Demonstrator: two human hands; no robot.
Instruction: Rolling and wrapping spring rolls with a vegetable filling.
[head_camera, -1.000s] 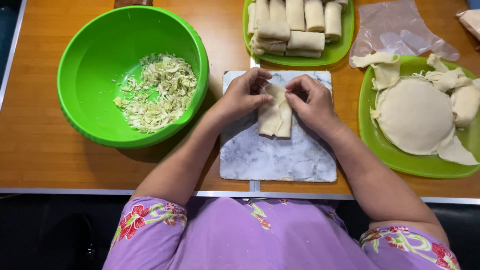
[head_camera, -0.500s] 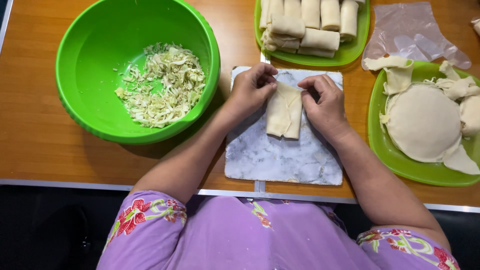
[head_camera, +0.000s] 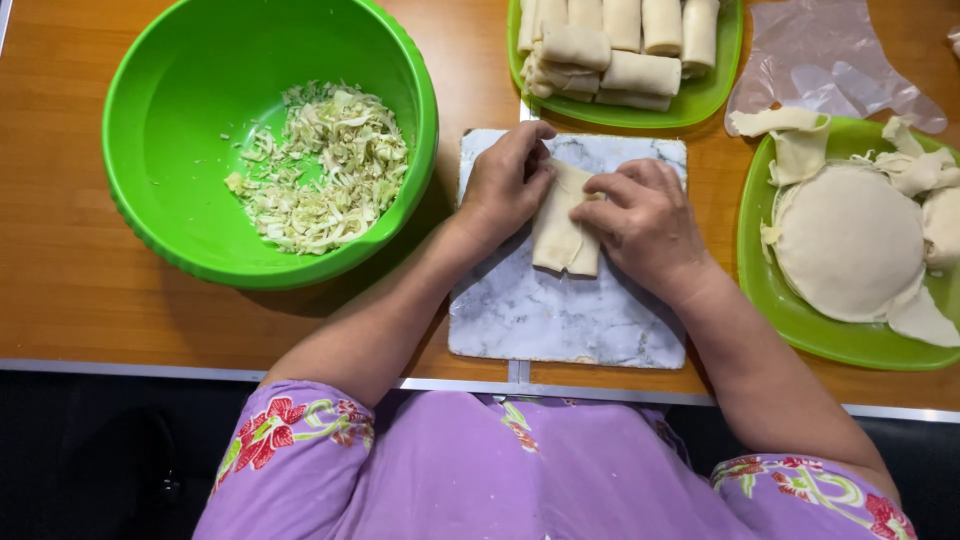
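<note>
A pale dough wrapper roll (head_camera: 566, 235) lies on a white marbled board (head_camera: 560, 310) in the middle of the wooden table. My left hand (head_camera: 508, 185) presses its left side with curled fingers. My right hand (head_camera: 645, 220) covers its upper right part, fingers laid over the fold. Both hands grip the roll between them.
A big green bowl (head_camera: 160, 240) with shredded cabbage (head_camera: 325, 165) sits at the left. A green plate (head_camera: 700, 95) of several finished rolls (head_camera: 620, 45) stands behind the board. At the right a green plate (head_camera: 790, 310) holds round wrappers (head_camera: 850, 240). A clear plastic glove (head_camera: 830, 65) lies beyond.
The view has shifted slightly, so everything sits a little lower and to the right. My hands have folded the wrapper tighter over itself on the board.
</note>
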